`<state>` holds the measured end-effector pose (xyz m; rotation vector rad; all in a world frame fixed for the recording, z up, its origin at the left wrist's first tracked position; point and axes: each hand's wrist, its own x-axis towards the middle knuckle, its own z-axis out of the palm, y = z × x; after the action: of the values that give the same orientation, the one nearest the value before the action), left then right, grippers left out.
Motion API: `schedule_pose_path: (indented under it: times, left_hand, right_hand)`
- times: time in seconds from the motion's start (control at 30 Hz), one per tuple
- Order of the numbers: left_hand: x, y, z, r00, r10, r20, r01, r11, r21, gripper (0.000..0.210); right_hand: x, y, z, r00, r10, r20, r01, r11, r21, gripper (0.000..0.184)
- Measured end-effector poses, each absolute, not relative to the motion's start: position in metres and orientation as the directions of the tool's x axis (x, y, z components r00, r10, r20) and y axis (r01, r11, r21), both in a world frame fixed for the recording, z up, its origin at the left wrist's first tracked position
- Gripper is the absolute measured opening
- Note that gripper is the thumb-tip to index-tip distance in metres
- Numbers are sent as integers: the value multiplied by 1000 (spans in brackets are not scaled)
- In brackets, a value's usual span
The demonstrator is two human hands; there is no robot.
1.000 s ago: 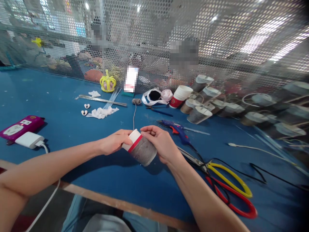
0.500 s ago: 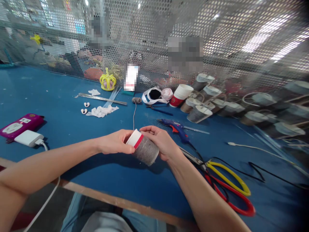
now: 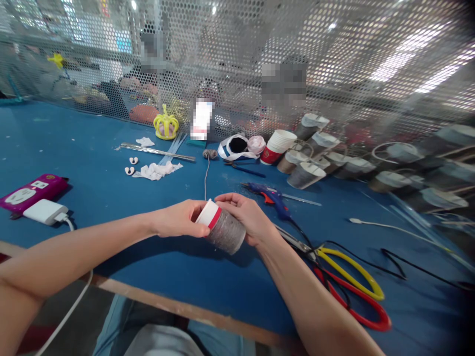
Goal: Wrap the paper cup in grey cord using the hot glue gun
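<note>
Between my hands a paper cup (image 3: pixel 226 231) lies tilted above the table, wrapped in grey yarn over most of its side. A red band and the white rim end stay bare. My left hand (image 3: pixel 185 218) is closed on the rim end, thumb on the near side. My right hand (image 3: pixel 249 217) curls round the far side and the base; some of its fingers are hidden behind the cup. From behind the cup a strand of grey yarn (image 3: pixel 206 180) runs up to a small yarn bundle (image 3: pixel 210 154) on the table.
A glue gun (image 3: pixel 269 195) and large scissors (image 3: pixel 349 282) with red and yellow handles lie right of my hands, among cables. Stacked cups (image 3: pixel 279 146) and several yarn-wrapped cups (image 3: pixel 307 175) stand behind. At left is a purple power bank (image 3: pixel 35 190). A perforated metal screen (image 3: pixel 230 59) closes the back.
Almost nothing differs. The cup has shifted very slightly to the right in my hands, and both hands keep their hold.
</note>
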<state>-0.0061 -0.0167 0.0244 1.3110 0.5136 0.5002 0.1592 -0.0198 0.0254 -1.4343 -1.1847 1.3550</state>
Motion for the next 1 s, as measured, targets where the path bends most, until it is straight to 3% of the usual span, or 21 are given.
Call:
schedule_pose_path:
  times: [0.27, 0.43, 0.57, 0.6, 0.7, 0.83, 1.0]
  left_hand:
    - [-14, -10, 25, 810, 586, -21, -48, 102, 994, 34]
    - [-16, -3, 26, 690, 722, -39, 53, 3, 999, 30]
    - [-16, 1, 22, 574, 818, -30, 53, 0, 999, 29]
    - [-16, 2, 21, 567, 823, -33, 56, 1, 998, 30]
    - [-15, 2, 19, 579, 814, -48, 60, 16, 998, 31]
    - [-15, 3, 17, 587, 808, -54, 57, 26, 998, 32]
    - [-15, 2, 17, 587, 807, -65, 65, 33, 997, 32]
  right_hand:
    - [158, -20, 18, -28, 997, -68, 411, -51, -910, 14]
    - [185, -20, 50, -20, 997, 75, 702, 68, -709, 10]
    - [223, -21, 74, 49, 989, 142, 874, 27, -486, 15]
    - [230, -21, 74, 31, 994, 108, 947, 5, -322, 15]
    - [244, -23, 64, -3, 1000, -25, 989, -1, -148, 10]
    - [241, -30, 47, -89, 984, -154, 988, 68, -140, 10]
    - [225, -34, 41, -107, 977, -183, 993, 96, -70, 10]
